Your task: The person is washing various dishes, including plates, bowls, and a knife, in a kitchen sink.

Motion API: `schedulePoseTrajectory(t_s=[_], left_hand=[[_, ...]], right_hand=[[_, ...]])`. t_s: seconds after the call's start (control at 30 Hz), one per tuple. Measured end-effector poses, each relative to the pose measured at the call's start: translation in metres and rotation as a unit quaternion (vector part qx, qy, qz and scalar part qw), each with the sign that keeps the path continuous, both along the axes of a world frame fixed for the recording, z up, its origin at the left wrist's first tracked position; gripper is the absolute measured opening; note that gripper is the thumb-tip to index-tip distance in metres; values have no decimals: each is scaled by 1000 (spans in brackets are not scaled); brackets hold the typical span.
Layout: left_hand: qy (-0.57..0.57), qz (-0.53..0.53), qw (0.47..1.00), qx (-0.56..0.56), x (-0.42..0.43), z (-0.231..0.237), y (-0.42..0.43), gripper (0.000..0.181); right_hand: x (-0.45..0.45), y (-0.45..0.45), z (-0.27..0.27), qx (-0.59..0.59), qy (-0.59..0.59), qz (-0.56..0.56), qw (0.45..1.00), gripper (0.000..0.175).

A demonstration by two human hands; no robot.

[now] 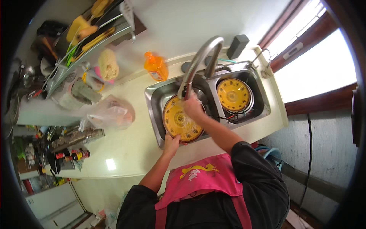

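Note:
My left hand [171,144] grips the near rim of a yellow patterned plate [179,118], which is tilted over the left basin of a steel double sink [152,98]. Water runs over the plate's face. My right hand [194,106] is up at the spout end of the arched metal faucet [200,54], above the plate's far right part; its fingers are partly hidden, and whether they grip the spout I cannot tell. In the right basin another yellow patterned dish [233,94] rests on white dishes, with chopsticks [235,116] beside them.
Behind the sink stand an orange detergent bottle [156,67] and a dark gray block [238,46]. A clear plastic bag [110,116] lies on the counter to the left. A utensil rack [94,43] and a loofah [108,65] hang on the wall. Sauce bottles [77,155] are farther left.

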State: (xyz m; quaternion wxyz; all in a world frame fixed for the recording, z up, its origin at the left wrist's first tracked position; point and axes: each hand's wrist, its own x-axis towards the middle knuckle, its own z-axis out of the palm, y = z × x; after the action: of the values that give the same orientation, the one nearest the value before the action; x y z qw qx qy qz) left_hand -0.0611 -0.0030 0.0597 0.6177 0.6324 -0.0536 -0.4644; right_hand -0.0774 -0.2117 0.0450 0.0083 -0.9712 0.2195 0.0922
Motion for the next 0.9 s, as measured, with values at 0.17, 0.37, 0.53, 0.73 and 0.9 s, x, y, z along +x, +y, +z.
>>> schedulePoseTrajectory(t_s=[0.17, 0.37, 0.53, 0.73, 0.9], left_hand=[[18, 19, 999, -37, 18, -5, -3, 35], [88, 27, 996, 11, 27, -7, 28, 37], [73, 60, 993, 64, 30, -23, 15, 35], [155, 43, 980, 117, 48, -76, -3, 31], [175, 30, 974, 142, 46, -114, -21, 28]], right_hand=[[-21, 75, -45, 214, -465, 6, 859, 47], [-103, -4, -51, 206, -188, 95, 956, 16], [-156, -86, -72, 175, -332, -314, 872, 25], [-255, -186, -102, 70, -270, -652, 705, 46], [-267, -207, -110, 250, -142, -701, 652, 41]])
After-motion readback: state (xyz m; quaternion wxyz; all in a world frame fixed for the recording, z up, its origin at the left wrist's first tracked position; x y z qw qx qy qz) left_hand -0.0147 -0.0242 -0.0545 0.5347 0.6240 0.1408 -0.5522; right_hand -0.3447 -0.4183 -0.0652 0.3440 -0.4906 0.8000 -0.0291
